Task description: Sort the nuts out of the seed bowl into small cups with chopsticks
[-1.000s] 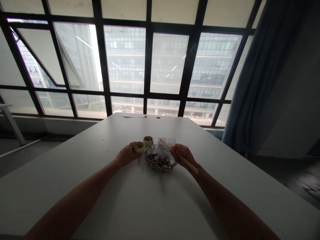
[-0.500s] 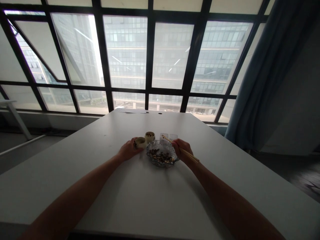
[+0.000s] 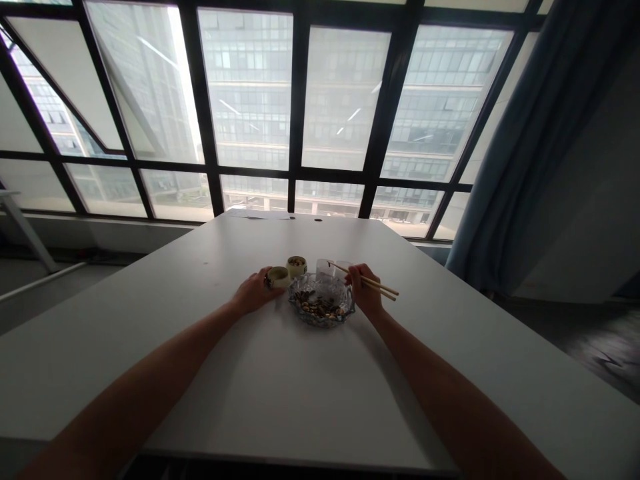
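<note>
My left hand (image 3: 251,293) is wrapped round a small cream cup (image 3: 279,283) standing on the table, left of a clear glass bowl (image 3: 324,323). Brown and yellowish seeds or nuts (image 3: 321,307) lie in the bowl. My right hand (image 3: 366,288) grips a pair of wooden chopsticks (image 3: 383,287) at the bowl's right side. Their tips reach over a clear plastic cup (image 3: 323,268) behind the bowl, and a small dark piece (image 3: 329,264), perhaps a seed, shows at them. A second cream cup (image 3: 297,266) with brown pieces inside stands behind the first.
Another clear cup (image 3: 343,265) stands beside the first clear one, partly behind my right hand. White sheets (image 3: 257,215) lie at the far end of the white table (image 3: 300,393). Windows rise beyond it, and a blue curtain (image 3: 500,173) hangs at the right.
The chopsticks have swung to a flatter slant, with their tips now over the left clear cup and a dark piece at them. My left hand stays on its cup. The view has tilted slightly.
</note>
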Motion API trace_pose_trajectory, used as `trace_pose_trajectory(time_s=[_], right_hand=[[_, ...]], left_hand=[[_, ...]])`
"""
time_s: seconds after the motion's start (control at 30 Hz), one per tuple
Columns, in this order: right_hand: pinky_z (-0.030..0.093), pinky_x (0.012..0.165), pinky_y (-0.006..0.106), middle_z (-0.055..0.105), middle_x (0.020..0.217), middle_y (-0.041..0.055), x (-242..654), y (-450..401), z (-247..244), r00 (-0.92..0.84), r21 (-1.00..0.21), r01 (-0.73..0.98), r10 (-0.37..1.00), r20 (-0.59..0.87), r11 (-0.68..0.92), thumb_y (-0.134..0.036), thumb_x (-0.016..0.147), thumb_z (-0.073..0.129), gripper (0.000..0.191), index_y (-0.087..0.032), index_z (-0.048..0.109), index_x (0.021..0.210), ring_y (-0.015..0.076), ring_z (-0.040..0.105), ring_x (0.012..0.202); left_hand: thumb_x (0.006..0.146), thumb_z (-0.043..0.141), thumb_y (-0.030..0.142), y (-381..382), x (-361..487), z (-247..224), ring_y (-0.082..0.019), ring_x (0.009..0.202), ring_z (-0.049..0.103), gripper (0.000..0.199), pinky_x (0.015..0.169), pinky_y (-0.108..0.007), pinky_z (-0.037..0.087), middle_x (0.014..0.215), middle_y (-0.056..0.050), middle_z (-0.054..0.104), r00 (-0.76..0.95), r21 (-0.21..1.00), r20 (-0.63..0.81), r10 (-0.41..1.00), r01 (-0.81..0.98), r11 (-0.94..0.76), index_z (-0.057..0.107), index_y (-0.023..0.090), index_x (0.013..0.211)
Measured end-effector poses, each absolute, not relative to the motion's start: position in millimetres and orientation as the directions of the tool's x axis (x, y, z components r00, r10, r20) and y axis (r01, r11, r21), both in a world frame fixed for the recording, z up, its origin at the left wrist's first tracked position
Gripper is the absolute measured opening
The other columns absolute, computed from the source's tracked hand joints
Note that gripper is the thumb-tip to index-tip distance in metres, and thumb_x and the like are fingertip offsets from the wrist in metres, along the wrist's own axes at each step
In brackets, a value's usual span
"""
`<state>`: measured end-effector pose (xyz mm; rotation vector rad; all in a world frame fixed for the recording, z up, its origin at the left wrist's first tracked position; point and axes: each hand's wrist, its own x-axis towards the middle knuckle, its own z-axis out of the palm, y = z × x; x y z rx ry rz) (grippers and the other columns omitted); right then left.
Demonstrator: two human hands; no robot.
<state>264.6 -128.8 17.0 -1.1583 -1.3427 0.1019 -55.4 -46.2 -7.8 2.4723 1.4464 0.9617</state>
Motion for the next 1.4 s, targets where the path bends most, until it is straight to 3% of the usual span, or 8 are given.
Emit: trace_pose_trajectory(time_s=[0.3, 0.6, 0.93, 1.2, 1.4], right_hand=[[0.054, 0.057, 0.03, 0.07, 0.064, 0.0032, 267.3, -123.7, 14.0, 0.302, -0.716, 0.506, 0.678, 0.67, 0.482, -0.068, 0.091, 0.053, 0.048, -0.021, 0.058, 0.082, 0.0192, 0.068, 0.057], [0.055, 0.059, 0.032, 0.07, 0.065, 0.0041, 273.0, -118.8, 9.5, 0.252, -0.699, 0.52, 0.694, 0.675, 0.491, -0.067, 0.092, 0.053, 0.048, -0.02, 0.06, 0.085, 0.0203, 0.069, 0.059], [0.054, 0.058, 0.03, 0.071, 0.068, 0.0044, 276.5, -132.1, 24.9, 0.257, -0.691, 0.509, 0.675, 0.691, 0.514, -0.064, 0.093, 0.054, 0.047, -0.02, 0.064, 0.083, 0.0185, 0.068, 0.06], [0.044, 0.042, 0.027, 0.062, 0.051, 0.0023, 273.5, -161.6, 38.3, 0.128, -0.751, 0.441, 0.794, 0.594, 0.491, -0.07, 0.092, 0.051, 0.057, -0.019, 0.064, 0.07, 0.0151, 0.056, 0.043], [0.047, 0.051, 0.028, 0.068, 0.06, 0.0042, 262.5, -163.0, 36.8, -0.073, -0.645, 0.573, 0.816, 0.574, 0.505, -0.066, 0.093, 0.052, 0.054, -0.02, 0.067, 0.069, 0.0169, 0.061, 0.053]], left_hand=[[0.075, 0.07, 0.064, -47.5, -53.8, -6.4, -0.032, 0.103, 0.069, 0.079, 0.088, -0.043, 0.056, 0.118, -0.014, 0.071, 0.332, 0.442, 0.475, 0.815, 0.71, -0.548, 0.052, 0.02, 0.138], [0.071, 0.078, 0.047, -52.9, -50.6, -4.5, -0.027, 0.105, 0.068, 0.075, 0.088, -0.042, 0.057, 0.124, -0.012, 0.07, 0.426, 0.487, 0.54, 0.726, 0.546, -0.682, 0.048, 0.023, 0.136], [0.072, 0.077, 0.049, -53.9, -54.8, -3.2, -0.029, 0.108, 0.068, 0.077, 0.09, -0.043, 0.056, 0.124, -0.012, 0.07, 0.426, 0.464, 0.512, 0.746, 0.594, -0.657, 0.045, 0.024, 0.137], [0.072, 0.077, 0.054, -53.5, -56.2, -4.0, -0.028, 0.104, 0.069, 0.078, 0.086, -0.041, 0.056, 0.121, -0.011, 0.071, 0.412, 0.441, 0.501, 0.761, 0.635, -0.634, 0.045, 0.025, 0.137], [0.074, 0.075, 0.054, -56.8, -54.2, -0.7, -0.028, 0.102, 0.069, 0.076, 0.084, -0.04, 0.056, 0.118, -0.012, 0.071, 0.396, 0.44, 0.491, 0.776, 0.657, -0.613, 0.045, 0.022, 0.136]])
